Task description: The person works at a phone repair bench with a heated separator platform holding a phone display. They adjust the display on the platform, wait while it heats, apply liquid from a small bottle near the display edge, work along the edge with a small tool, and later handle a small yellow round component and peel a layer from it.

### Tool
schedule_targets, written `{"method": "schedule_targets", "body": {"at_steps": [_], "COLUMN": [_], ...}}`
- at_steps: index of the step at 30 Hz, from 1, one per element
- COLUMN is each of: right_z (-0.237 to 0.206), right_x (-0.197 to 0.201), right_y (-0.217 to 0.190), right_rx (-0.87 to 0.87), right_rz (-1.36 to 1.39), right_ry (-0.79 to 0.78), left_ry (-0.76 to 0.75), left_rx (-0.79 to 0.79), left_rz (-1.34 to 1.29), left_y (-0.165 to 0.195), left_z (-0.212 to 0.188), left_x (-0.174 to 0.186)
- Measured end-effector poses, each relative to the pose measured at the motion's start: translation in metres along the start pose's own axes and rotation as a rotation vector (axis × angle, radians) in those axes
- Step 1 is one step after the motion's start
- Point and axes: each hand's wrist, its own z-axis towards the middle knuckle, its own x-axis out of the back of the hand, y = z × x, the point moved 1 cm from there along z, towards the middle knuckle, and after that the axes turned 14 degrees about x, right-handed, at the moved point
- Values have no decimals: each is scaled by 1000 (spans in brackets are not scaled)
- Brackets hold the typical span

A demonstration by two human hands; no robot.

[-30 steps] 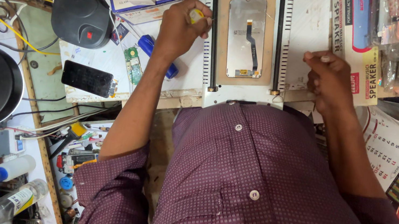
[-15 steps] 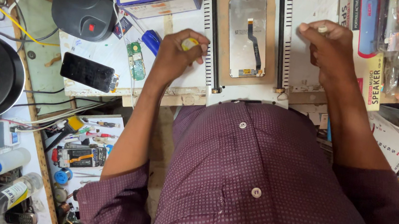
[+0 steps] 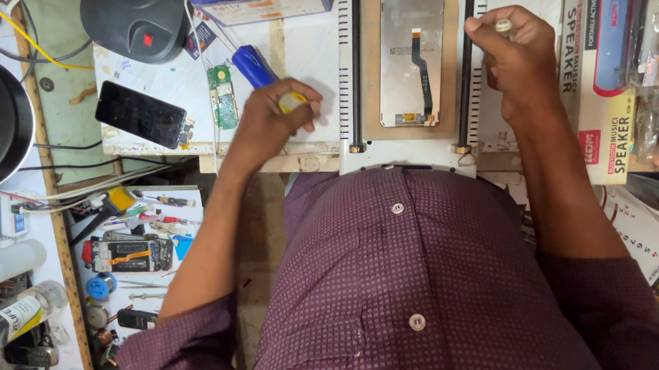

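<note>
Phone screen panel is lying on the separator plate at the bench's near edge, between both hands. Left hand is sitting left of the plate, right hand at its right rail. Dark phone is lying further left.

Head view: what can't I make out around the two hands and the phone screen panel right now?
- What the left hand grips: only a yellow tip shows, fingers cover the rest.
- The small pale thing in the right hand: too small to identify.
- Any wire between the hands: too thin to see.
- Near edge of the separator plate under the screen panel: hidden by the shirt.
</note>
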Motion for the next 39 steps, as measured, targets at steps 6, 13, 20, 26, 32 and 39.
{"method": "schedule_targets", "body": {"at_steps": [6, 13, 20, 26, 32, 39], "right_z": [-17, -43, -79, -80, -55, -37], "right_x": [1, 6, 30, 41, 46, 42], "right_y": [-6, -11, -4, 9, 5, -2], "right_rx": [2, -44, -168, -190, -134, -36], "right_rz": [-39, -87, 0, 58, -43, -101], "right_ry": [92, 131, 233, 233, 162, 28], "left_ry": [84, 124, 20, -52, -154, -194], "left_rx": [-153, -203, -375, -303, -164, -11], "left_rz": [48, 208, 150, 47, -118, -168], "left_y": [23, 52, 70, 68, 49, 35], "left_z": [16, 30, 63, 72, 65, 42], "left_x": [17, 13, -13, -17, -14, -17]}}
